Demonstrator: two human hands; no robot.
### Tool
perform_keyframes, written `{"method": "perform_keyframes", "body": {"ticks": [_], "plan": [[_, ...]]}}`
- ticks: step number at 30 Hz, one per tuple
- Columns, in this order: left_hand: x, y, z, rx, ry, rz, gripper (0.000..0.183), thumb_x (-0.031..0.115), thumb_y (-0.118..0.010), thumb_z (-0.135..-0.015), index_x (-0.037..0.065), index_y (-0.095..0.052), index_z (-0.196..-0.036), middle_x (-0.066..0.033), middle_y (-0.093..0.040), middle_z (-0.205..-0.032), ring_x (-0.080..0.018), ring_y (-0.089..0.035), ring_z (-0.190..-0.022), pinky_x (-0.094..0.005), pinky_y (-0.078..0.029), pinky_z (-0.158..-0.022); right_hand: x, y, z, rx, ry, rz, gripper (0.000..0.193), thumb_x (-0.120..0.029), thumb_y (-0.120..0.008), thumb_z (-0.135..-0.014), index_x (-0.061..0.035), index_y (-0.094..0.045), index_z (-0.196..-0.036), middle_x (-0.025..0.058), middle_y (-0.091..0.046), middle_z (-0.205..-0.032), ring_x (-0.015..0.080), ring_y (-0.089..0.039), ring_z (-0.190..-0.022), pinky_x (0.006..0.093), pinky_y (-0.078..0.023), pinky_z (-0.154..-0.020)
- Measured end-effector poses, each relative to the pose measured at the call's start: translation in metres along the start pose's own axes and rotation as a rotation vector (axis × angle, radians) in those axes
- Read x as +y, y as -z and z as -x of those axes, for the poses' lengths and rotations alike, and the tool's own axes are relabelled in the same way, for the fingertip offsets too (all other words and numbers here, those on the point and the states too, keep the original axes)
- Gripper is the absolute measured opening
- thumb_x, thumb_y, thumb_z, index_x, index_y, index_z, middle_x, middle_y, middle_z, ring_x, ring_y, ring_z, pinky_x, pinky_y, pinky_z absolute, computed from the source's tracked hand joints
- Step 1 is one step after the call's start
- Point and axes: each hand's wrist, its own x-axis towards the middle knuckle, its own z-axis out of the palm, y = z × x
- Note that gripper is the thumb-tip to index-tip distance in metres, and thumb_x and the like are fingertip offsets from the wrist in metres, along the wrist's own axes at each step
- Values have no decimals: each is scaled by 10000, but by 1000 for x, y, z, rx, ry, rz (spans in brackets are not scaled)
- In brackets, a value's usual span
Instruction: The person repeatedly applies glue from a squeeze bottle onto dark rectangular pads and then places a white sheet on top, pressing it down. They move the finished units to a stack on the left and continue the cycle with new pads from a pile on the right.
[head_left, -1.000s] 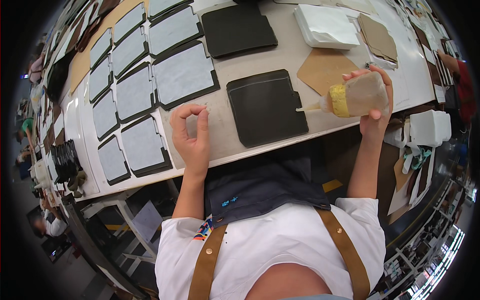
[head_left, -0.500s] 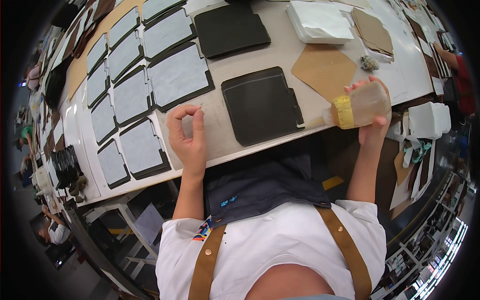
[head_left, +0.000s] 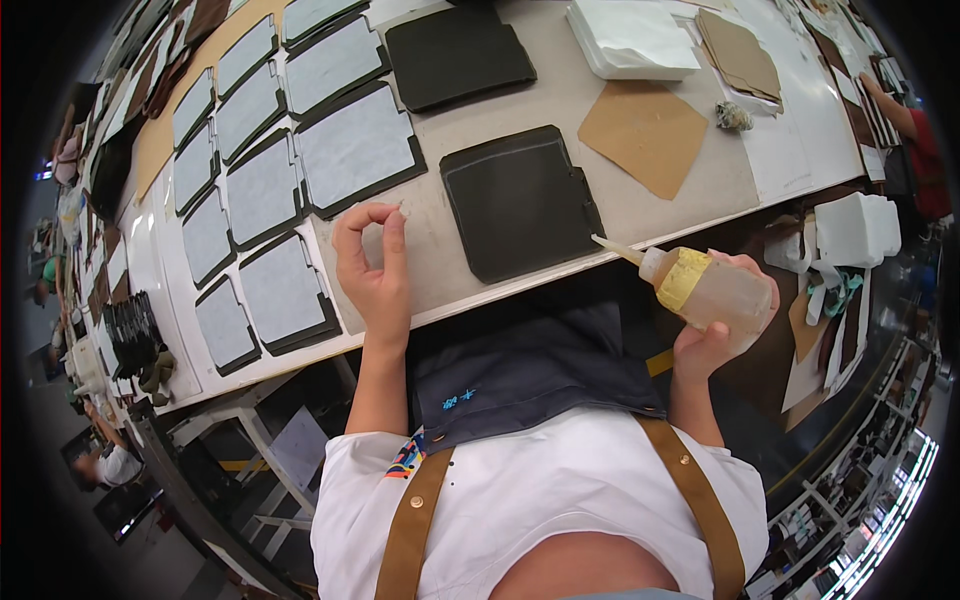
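My right hand (head_left: pixel 722 318) is wrapped round a translucent squeeze bottle (head_left: pixel 738 297) with yellow tape about its shoulder. The narrow nozzle points up and left, its tip at the lower right edge of a black, flat notched panel (head_left: pixel 522 205). I cannot tell whether the tip touches the panel. Left of that panel, my left hand (head_left: pixel 372 262) is closed in a pinch, thumb and forefinger together; anything between them is too small to make out. Farther left lie several black-edged panels with pale grey faces (head_left: pixel 362 150), set out in rows.
Behind the panel sits a stack of black pieces (head_left: pixel 460 60). A tan sheet (head_left: pixel 645 135), a white stack (head_left: pixel 632 40), brown pieces (head_left: pixel 740 60) and a small speckled lump (head_left: pixel 733 116) are at the far right. The table's front edge (head_left: pixel 480 300) runs before me. Another person's arm (head_left: pixel 888 105) shows at right.
My right hand has brought the bottle down toward me, off the tabletop's edge, and tilted its nozzle upward. The left hand keeps its pinch and has hardly moved.
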Motion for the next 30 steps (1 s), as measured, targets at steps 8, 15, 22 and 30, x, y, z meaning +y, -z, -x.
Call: {"method": "perform_keyframes", "body": {"ticks": [8,15,22,30], "plan": [[-1,1,1,2,-9,-8,79,86,-680,-945,42,-640,-999,-33,-627,-991,-161,-559,-1012,-297,-407,-964,5,-3,11,-55,124,-25,871,-435,-876,-752,-93,-308,-1316,216,-514,-1210,321,-616,-1067,508,-541,-967],[-1,2,0,-1,-65,-68,79,48,-644,-965,3,-624,-1027,-40,-625,-997,-124,-580,-944,-274,-441,-909,8,-9,19,-185,212,-79,878,-359,-890,-749,-92,-307,-1348,222,-524,-1212,321,-619,-1064,474,-570,-924],[-1,0,0,16,-23,-8,76,83,-705,-913,65,-660,-971,-17,-630,-938,-177,-546,-979,-319,-378,-959,14,-23,28,-322,262,-158,891,-322,-903,-734,-96,-312,-1360,232,-537,-1218,342,-643,-1055,478,-586,-903],[0,0,0,22,-30,-11,73,80,-703,-912,68,-663,-971,-19,-638,-948,-182,-550,-991,-323,-381,-959,19,-54,40,-483,268,-288,964,-339,-953,-673,-117,-314,-1360,217,-550,-1221,352,-657,-1050,463,-591,-889]]}}
